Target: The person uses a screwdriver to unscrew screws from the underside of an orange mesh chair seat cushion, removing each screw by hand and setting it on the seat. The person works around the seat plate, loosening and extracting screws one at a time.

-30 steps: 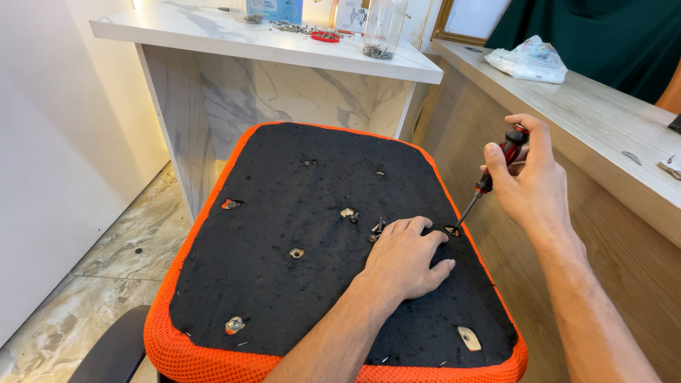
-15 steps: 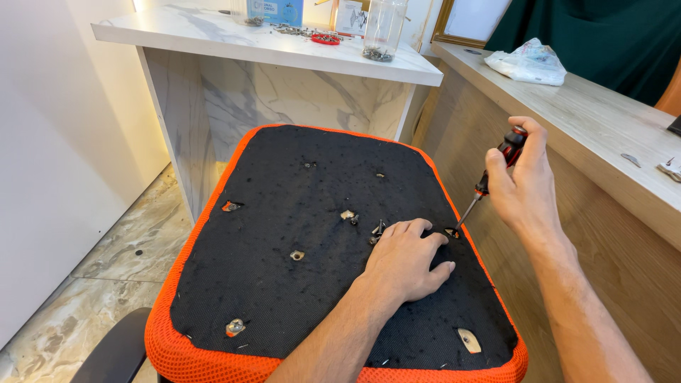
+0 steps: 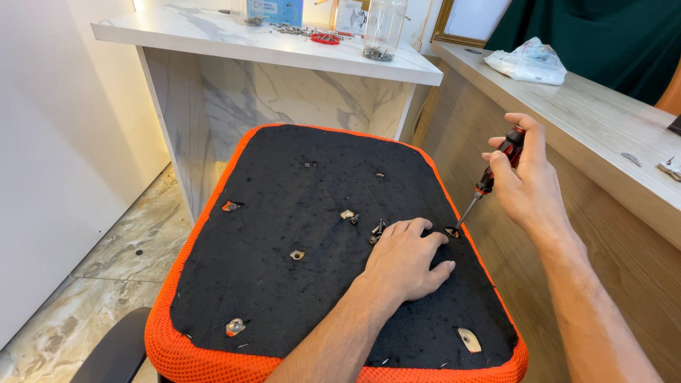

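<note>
Right hand (image 3: 528, 188) slightly shifted — screwdriver (image 3: 496, 167) gripped

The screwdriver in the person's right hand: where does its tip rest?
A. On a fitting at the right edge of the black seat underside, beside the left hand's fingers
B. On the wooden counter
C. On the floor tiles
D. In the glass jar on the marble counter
A: the screwdriver in the right hand slants down to a fitting on the seat underside, just by the left hand pressed flat there.
</note>
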